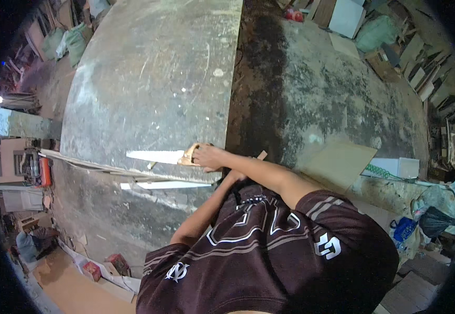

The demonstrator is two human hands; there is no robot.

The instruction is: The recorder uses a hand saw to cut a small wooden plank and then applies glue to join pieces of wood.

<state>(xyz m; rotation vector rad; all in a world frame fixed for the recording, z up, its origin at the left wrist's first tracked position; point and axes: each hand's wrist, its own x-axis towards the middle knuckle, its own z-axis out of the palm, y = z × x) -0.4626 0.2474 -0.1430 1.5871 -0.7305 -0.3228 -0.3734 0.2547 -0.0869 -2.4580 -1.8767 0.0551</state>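
Note:
A handsaw point(156, 156) with a pale blade and a yellowish wooden handle lies along the near edge of the large worn board point(149, 94). My right hand point(207, 157) is closed around its handle, and the blade points left. My left hand point(236, 178) is lower, close to my waist and partly behind my right forearm; its fingers are hidden. A short strip of wood point(262, 155) sticks up past my right forearm; whether my left hand touches it is unclear. Below the board's edge, a long whitish strip point(172, 185) runs sideways, its right end near my left forearm.
Right of the board is a dark stained floor strip point(256, 78). A flat tan sheet point(337, 162) lies to the right near a green coiled hose point(378, 171). Sacks point(75, 44) and wood scraps line the left; a red-orange cylinder point(45, 171) stands among tools. Stacked offcuts point(426, 78) fill the far right.

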